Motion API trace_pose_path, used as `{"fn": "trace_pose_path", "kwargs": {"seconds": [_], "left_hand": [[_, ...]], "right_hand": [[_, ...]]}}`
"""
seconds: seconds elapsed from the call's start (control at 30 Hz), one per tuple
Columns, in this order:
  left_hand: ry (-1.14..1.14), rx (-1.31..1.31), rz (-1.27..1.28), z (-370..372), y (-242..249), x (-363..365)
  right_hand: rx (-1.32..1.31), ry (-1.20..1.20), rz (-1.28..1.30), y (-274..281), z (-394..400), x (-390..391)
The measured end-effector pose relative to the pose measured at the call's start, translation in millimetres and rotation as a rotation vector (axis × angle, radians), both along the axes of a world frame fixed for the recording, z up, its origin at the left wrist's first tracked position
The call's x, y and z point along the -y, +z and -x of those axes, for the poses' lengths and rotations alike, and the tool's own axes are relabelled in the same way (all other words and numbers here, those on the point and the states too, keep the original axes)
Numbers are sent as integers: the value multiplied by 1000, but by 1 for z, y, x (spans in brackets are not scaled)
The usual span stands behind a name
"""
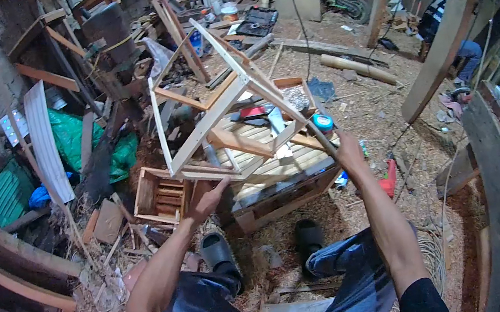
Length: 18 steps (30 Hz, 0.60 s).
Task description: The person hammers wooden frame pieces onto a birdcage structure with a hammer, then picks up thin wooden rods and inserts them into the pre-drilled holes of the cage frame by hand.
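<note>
A light wooden frame point(210, 125) of joined slats is held tilted above a low slatted wooden bench point(265, 182). My left hand point(209, 200) is closed on the frame's lower left edge. At its lower right end, my right hand point(347, 149) grips a slat of the same frame. Behind the frame, a saw-like grey blade point(276, 124) and a red object point(252, 112) lie on the bench, partly hidden. A blue round item point(323, 122) sits close to my right hand.
A small wooden crate point(143, 199) stands left of the bench. A red tool point(389, 179) lies on the shavings-covered ground at right. A wooden post point(437, 52) rises at right, with a person point(466, 57) bending behind it. Scrap wood and green sheeting point(71, 136) crowd the left.
</note>
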<state>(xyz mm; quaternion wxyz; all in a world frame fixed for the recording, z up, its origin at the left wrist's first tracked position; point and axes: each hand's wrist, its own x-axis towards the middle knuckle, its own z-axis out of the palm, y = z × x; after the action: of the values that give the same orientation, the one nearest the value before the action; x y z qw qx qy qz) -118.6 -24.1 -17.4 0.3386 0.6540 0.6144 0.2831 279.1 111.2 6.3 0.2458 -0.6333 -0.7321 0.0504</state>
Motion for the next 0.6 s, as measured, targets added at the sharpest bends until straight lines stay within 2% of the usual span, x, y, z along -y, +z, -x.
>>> {"fn": "trace_pose_path", "kwargs": {"seconds": [0.07,0.1,0.13,0.17,0.2,0.27,0.3,0.4,0.43,0.53,0.57,0.6], "left_hand": [[138,-10,157,-19,37,13],[347,161,352,-44,83,23],[63,77,-258,-27,56,8],[82,162,-259,-15,27,3],[100,250,-262,-18,29,0],[81,265,-254,-21,44,4],[49,288,-255,-25,49,5],[94,234,-228,-25,49,6],[78,400,-220,-26,44,7],[78,406,-200,-27,50,12],[77,591,-144,-23,37,9],[79,594,-139,-22,35,9]], "right_hand": [[92,-23,242,-17,-1,-18],[73,-17,199,-22,1,-18],[57,-16,155,-19,2,-15],[101,33,132,-14,2,-14],[98,43,140,-13,2,-18],[119,56,171,-13,0,-22],[142,77,62,-6,0,-12],[111,62,147,5,2,-11],[85,35,171,13,5,-8],[151,11,189,13,6,-14],[156,11,193,10,7,-15],[186,-36,136,7,8,-15]]}}
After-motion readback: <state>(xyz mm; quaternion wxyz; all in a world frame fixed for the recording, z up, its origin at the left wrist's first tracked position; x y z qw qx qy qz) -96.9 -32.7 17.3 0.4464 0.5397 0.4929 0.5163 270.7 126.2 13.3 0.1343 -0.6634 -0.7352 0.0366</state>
